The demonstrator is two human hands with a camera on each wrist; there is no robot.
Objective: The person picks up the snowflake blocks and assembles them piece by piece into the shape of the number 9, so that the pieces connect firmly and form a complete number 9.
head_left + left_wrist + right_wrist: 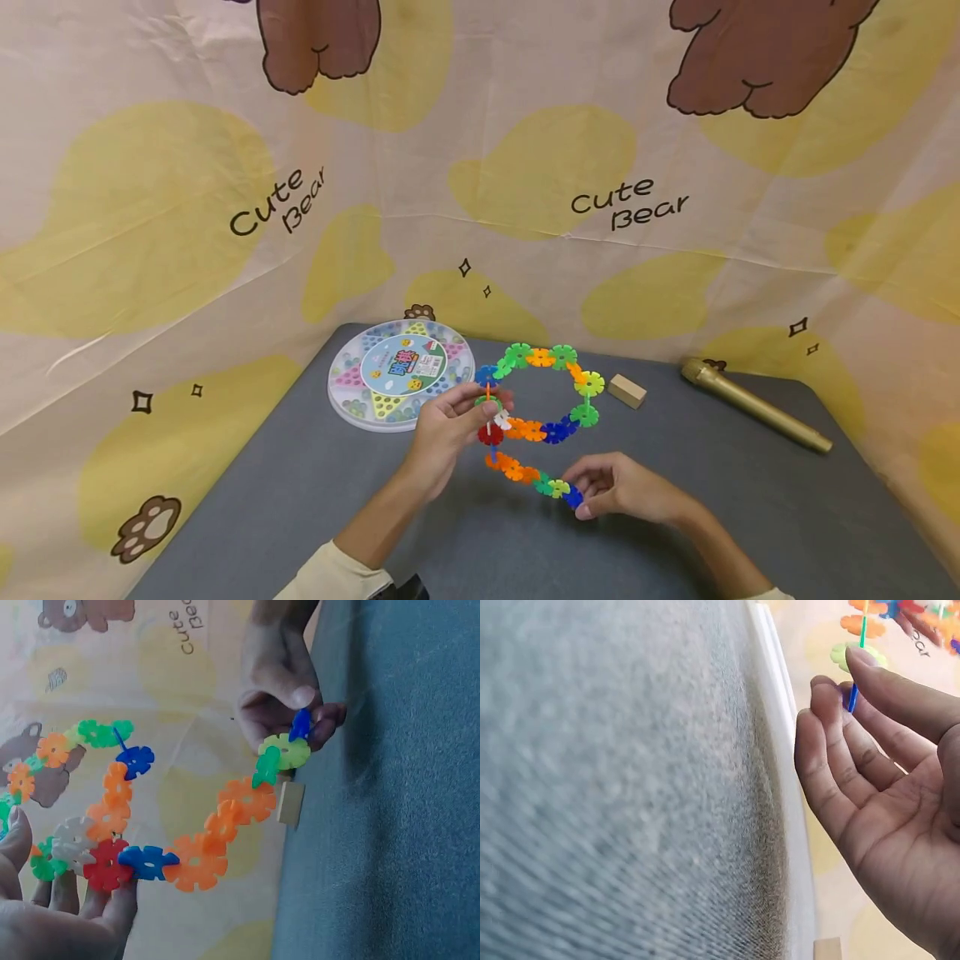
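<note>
A chain of interlocking plastic snowflake discs (540,358) in several colours is held up over the table, forming a closed loop with a loose tail hanging below it. My left hand (442,433) grips the loop's left side, near the red disc (107,864) and the white disc (73,844). From the red disc the tail runs through blue, orange, green and yellow-green pieces. At its end, my right hand (626,490) pinches the dark blue disc (301,725) between thumb and fingers. That blue disc (851,697) shows edge-on in the right wrist view, partly hidden by the fingers.
On the grey table (300,517), a round Chinese checkers box (345,358) lies at the back left. A small wooden block (627,392) sits behind the loop, and a gold microphone (765,408) lies at the right. A printed cloth (525,275) hangs around the table.
</note>
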